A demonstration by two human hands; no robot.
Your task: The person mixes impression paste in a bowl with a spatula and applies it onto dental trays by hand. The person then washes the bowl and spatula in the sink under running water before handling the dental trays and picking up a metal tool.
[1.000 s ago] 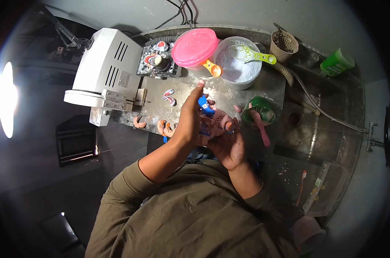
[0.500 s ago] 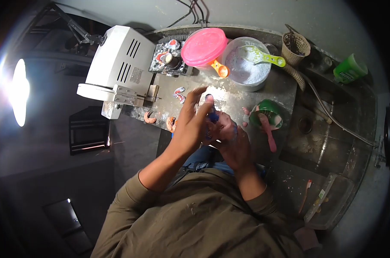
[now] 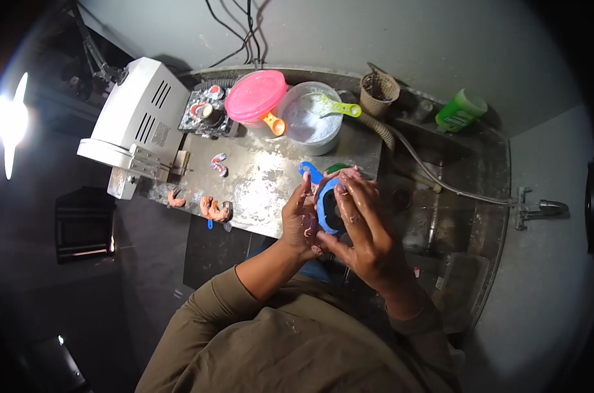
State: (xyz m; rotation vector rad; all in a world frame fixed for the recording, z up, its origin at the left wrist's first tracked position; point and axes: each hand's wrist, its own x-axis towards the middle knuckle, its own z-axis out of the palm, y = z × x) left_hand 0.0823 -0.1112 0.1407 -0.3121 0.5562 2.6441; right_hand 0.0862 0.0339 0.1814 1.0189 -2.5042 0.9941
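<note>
A blue dental impression tray (image 3: 323, 211), its handle pointing up and left, is held between my two hands above the bench's front right. My left hand (image 3: 298, 226) supports it from the left, with wet pink paste smeared on the palm and fingers. My right hand (image 3: 369, 245) curves over the tray's right side, its fingertips on the rim and its thumb by my left palm. Pink paste (image 3: 349, 173) shows at the tray's far edge. Behind it a green bowl (image 3: 337, 168) is mostly hidden.
Beyond the hands stand a pink-lidded tub (image 3: 254, 95) and a tub of white powder (image 3: 310, 134) with a green scoop (image 3: 345, 109). A white machine (image 3: 156, 108) is at left, near several dental casts (image 3: 215, 209). At right is a sink (image 3: 434, 216) with a tap (image 3: 546, 208).
The view has swung right, so the bench appears further left. The tray has turned, showing its blue side and handle. My hands are now in front of the green bowl, covering most of it.
</note>
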